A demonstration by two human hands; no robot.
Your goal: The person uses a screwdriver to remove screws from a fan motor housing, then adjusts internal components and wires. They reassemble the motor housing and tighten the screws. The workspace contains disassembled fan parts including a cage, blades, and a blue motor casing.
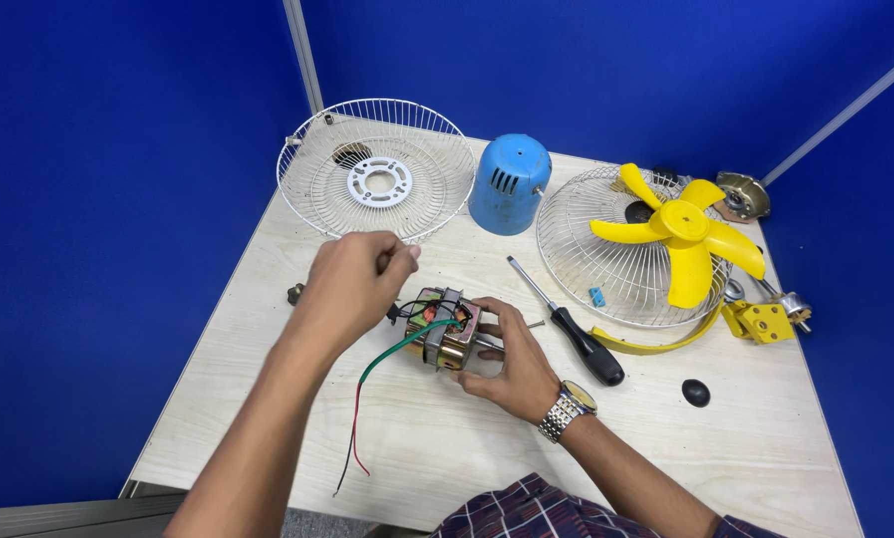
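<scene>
A: Status on the hands?

B: Right hand is wrapped around the right end of the small fan motor, fingers curled over it, grasping it on the worktop. Motor sits low centre, between both hands, resting on the wood.

A: Left?

B: Left hand hangs just above and left of the motor, fingertips pinched together. Looks like it pinches something tiny or a lead near the motor's top; too small to tell what. So: clenched, contents unclear.

A: Wiring?

B: Green, red and black wires run out of the motor's left side, under the left wrist and down toward the near edge.

A: What's around the right hand?

B: Black-handled screwdriver just beyond its knuckles, lying diagonally, tip pointing away. Small black oval cap further right of the wrist. Past the screwdriver: wire guard lying flat with the yellow fan blade in it, and a yellow bracket beside that.

A: Beyond the left hand?

B: Second white wire guard, propped at the far edge. Blue motor cover to its right, standing upright. Small dark nut just left of the left hand.
</scene>
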